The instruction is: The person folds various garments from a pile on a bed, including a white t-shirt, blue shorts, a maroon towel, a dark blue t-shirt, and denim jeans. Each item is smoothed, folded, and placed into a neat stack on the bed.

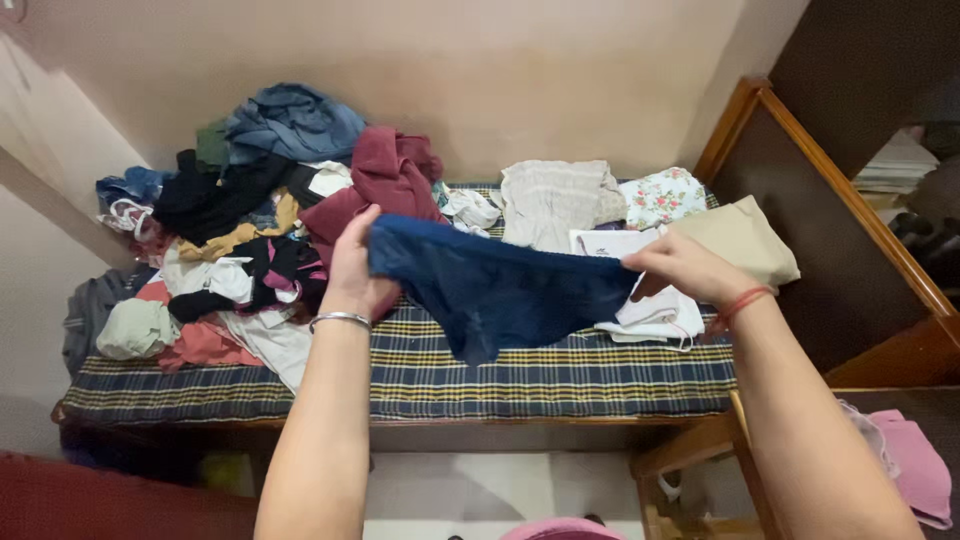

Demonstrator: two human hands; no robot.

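Observation:
A dark blue garment is stretched between both hands above a bed with a checked blue and yellow cover. My left hand, with a silver bangle on the wrist, grips the garment's left end. Its right end is pinched by my right hand, which wears a red thread at the wrist. The cloth sags in the middle and hangs toward the cover.
A heap of mixed unfolded clothes fills the bed's left half, a maroon piece on top. Folded pale garments lie at the right. A wooden headboard stands right; pink cloth lies lower right.

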